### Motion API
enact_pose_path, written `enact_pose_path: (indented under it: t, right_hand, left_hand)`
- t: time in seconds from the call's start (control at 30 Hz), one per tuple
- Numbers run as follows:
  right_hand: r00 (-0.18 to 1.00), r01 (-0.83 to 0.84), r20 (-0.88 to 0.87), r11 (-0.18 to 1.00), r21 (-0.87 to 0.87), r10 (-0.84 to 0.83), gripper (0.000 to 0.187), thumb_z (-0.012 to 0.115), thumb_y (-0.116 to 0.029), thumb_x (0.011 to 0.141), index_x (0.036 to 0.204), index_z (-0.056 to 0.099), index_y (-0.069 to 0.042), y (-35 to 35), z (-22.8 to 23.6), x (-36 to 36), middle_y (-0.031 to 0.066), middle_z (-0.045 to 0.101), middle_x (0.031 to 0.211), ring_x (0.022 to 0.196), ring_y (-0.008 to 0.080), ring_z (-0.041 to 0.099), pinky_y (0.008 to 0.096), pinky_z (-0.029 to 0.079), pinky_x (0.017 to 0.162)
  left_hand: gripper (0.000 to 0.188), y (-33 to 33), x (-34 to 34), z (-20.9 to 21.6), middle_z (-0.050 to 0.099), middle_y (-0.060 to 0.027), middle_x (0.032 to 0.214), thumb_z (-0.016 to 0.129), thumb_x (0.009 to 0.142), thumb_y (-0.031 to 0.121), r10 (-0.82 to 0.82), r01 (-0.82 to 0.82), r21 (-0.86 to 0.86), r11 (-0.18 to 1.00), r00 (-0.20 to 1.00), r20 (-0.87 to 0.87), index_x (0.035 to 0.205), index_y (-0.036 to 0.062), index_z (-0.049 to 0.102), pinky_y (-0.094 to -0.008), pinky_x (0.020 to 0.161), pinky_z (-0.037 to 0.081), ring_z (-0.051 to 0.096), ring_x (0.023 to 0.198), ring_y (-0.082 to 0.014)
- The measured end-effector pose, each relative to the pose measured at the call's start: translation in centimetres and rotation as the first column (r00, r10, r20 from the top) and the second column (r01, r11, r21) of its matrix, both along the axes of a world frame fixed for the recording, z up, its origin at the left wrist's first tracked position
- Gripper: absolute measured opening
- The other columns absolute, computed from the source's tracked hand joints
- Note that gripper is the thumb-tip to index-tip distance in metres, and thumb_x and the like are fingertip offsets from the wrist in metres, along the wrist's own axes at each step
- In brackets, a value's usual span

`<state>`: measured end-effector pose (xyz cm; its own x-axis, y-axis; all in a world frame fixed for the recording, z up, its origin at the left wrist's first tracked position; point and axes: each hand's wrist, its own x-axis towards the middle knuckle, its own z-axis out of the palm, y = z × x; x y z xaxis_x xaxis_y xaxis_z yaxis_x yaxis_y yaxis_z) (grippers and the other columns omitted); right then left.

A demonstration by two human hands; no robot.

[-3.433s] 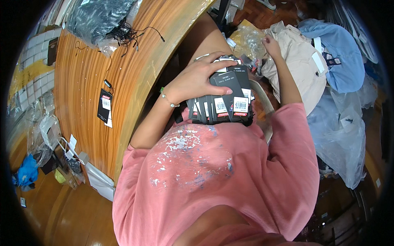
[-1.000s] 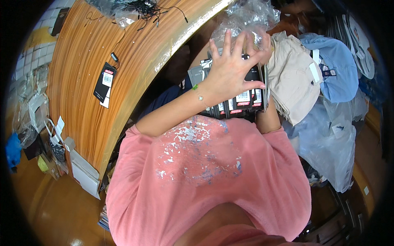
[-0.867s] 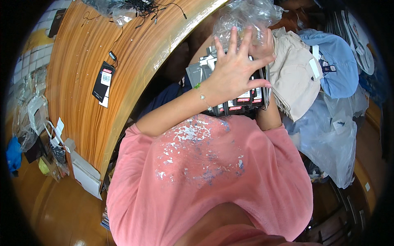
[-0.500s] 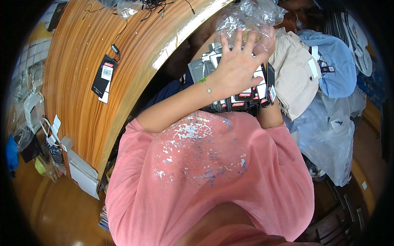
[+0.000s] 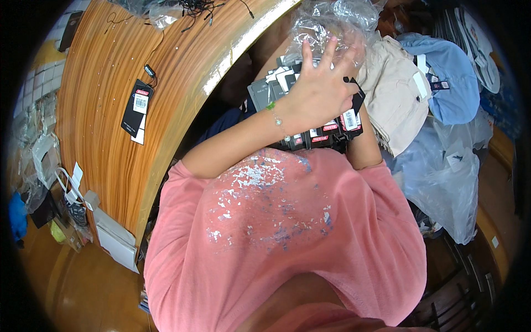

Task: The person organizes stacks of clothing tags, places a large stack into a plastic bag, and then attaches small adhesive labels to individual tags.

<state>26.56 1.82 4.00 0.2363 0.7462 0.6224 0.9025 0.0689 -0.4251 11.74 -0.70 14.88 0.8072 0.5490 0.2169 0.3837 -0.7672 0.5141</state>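
Black rectangular card hang tags (image 5: 269,92) lie stacked under the left hand (image 5: 322,93), fingers spread; clear crinkly plastic (image 5: 332,19) veils the right hand (image 5: 353,51) beyond, can't tell its grip. I'd press evenly against sliding.

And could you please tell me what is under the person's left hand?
Under the left hand is a pile of black and grey hang tags, some with white barcode stickers, showing around it. Whatever lies directly beneath the palm is covered and cannot be seen.
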Motion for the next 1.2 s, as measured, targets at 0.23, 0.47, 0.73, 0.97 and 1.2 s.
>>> enact_pose_path:
  t: [0.23,0.47,0.73,0.97,1.2]
  right_hand:
    - [0.998,-0.014,-0.056,1.0,0.001,0.014,0.035,0.065,-0.019,0.073,0.105,0.058,-0.006,-0.3,-0.1,0.0,0.0099,0.057,0.092,0.087,0.0299,0.05,0.04,0.038,0.073]
    - [0.993,-0.018,-0.12,0.999,-0.038,0.013,0.038,0.061,-0.023,0.075,0.108,0.055,-0.005,-0.4,0.2,0.0,0.0112,0.056,0.095,0.087,0.0307,0.049,0.0402,0.036,0.075]
    - [0.891,-0.02,-0.449,0.995,0.098,0.062,0.072,0.069,-0.017,0.07,0.13,0.033,0.001,-0.3,1.4,-1.2,0.0157,0.05,0.101,0.091,0.0271,0.049,0.0381,0.038,0.084]
    - [0.729,-0.293,-0.587,0.935,0.198,0.352,0.098,0.08,-0.033,0.065,0.136,0.022,0.001,0.1,0.1,-0.9,0.0159,0.045,0.112,0.1,0.0238,0.047,0.036,0.037,0.091]
    - [0.705,-0.281,-0.65,0.953,0.112,0.284,0.082,0.077,-0.031,0.068,0.13,0.034,0.0,0.1,-0.2,-1.4,0.0142,0.052,0.103,0.095,0.0243,0.051,0.0358,0.039,0.087]
  left_hand:
    - [0.028,1.4,-1.9,0.9,0.043,-0.0108,0.128,0.065,0.075,0.036,0.035,-0.026,0.109,0.994,0.996,-0.081,0.094,0.0164,0.065,-0.0651,0.094,0.025,0.032,0.125,-0.0375]
    - [0.037,1.8,-2.7,-1.4,0.044,-0.0153,0.128,0.059,0.082,0.027,0.086,-0.058,-0.186,0.981,0.985,0.148,0.116,0.0121,0.055,-0.0564,0.099,0.026,0.039,0.121,-0.0343]
    - [0.035,6.4,-5.9,3.4,0.052,-0.0135,0.106,0.063,0.074,0.007,0.346,-0.358,-0.079,0.93,0.789,0.508,0.108,0.0014,0.055,-0.035,0.083,0.043,0.053,0.096,-0.0316]
    - [0.038,7.9,-6.8,6.4,0.047,-0.0139,0.097,0.052,0.074,-0.008,0.501,-0.442,-0.237,0.865,0.766,0.403,0.111,0.0004,0.055,-0.0308,0.075,0.044,0.052,0.084,-0.0225]
    - [0.044,4.5,-5.0,1.5,0.042,-0.0075,0.128,0.07,0.071,0.03,0.189,-0.276,0.353,0.894,0.947,0.26,0.107,0.0069,0.057,-0.0439,0.094,0.032,0.041,0.112,-0.0301]
